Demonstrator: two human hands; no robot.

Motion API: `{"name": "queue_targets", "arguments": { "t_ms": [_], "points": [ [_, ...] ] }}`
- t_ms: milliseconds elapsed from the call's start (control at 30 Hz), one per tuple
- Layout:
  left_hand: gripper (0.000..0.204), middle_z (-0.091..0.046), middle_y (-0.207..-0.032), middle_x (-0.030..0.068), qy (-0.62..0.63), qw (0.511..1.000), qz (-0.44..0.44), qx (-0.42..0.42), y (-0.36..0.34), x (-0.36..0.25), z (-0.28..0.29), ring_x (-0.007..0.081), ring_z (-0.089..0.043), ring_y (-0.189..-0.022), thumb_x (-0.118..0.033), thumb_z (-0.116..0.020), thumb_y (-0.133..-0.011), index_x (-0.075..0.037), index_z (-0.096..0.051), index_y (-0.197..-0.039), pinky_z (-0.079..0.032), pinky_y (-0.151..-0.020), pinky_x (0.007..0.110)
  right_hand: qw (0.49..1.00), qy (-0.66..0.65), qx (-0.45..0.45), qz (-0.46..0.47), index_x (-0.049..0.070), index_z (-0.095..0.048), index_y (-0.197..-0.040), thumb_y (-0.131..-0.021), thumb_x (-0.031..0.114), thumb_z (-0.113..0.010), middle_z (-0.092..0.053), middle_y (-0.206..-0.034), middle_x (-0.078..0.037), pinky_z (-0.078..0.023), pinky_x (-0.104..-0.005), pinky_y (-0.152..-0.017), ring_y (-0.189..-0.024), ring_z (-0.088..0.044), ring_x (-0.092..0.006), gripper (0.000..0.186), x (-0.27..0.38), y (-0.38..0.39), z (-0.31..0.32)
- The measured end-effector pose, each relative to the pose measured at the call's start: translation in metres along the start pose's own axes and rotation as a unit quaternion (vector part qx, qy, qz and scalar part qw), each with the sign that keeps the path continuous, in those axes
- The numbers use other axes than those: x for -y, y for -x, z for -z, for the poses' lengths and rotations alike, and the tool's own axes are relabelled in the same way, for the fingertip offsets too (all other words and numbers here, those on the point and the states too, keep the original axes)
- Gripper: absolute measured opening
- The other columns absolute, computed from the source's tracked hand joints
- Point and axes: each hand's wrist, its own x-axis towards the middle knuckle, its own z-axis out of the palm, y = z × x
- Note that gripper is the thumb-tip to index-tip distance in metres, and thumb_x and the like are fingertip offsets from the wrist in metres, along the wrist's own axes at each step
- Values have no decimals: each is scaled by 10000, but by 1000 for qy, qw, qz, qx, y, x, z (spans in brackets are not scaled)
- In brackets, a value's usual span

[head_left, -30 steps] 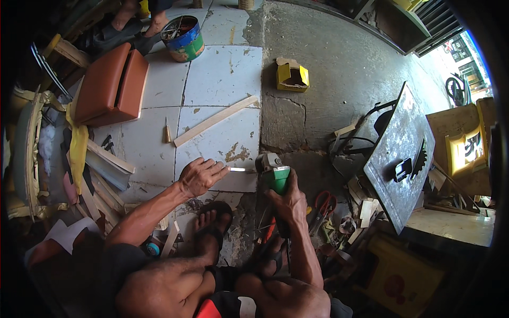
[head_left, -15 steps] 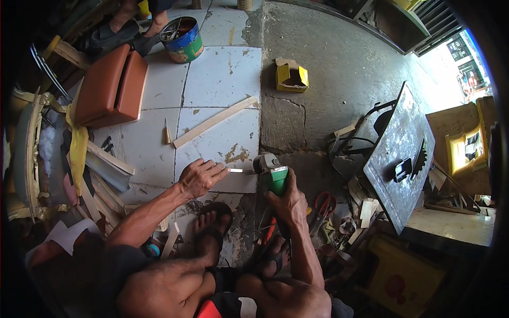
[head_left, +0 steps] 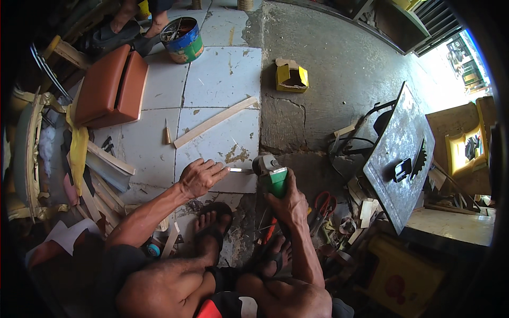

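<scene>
Cracked tiled floor, cluttered workshop

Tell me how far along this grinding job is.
Done: nothing visibly finished. In hand: the right hand grips a green angle grinder, its disc against a thin metal piece held by the left hand. Left: the wooden strip lies untouched on the tiles.

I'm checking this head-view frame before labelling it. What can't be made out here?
- Head view: disc of the green-bodied angle grinder, too small and dim.
- Thin metal piece: near end hidden in the left hand.
- Grinder's rear handle: covered by the right hand.
- Round paint tin: contents too small.
</scene>
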Motion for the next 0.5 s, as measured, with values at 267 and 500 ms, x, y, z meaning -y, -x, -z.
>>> {"name": "queue_targets", "arguments": {
  "t_ms": [267, 500],
  "points": [
    [532, -657, -1421, 121, 3, 1000, 23, -11, 3, -4, 9, 359, -641, -1257, -159, -544, -1007, -238, -567, -1532, -480, -1096, 546, 1000, 1, -3, -9, 207, -321, -1598, -787, 438, -803, -742, -1109, -281, -574, -539, -885, -1048, -718, -482, 972, -1, 2, 0],
    [523, -622, -1470, 114, 36, 999, 40, -3, 2, 1, -10, 373, -592, -1320, -213, -519, -1035, -284, -541, -1554, -426, -1146, 558, 1000, 1, -6, -2, 210, -314, -1598, -788, 438, -800, -744, -1099, -277, -574, -541, -883, -1041, -721, -477, 972, -5, 1, -2]
  ]
}}
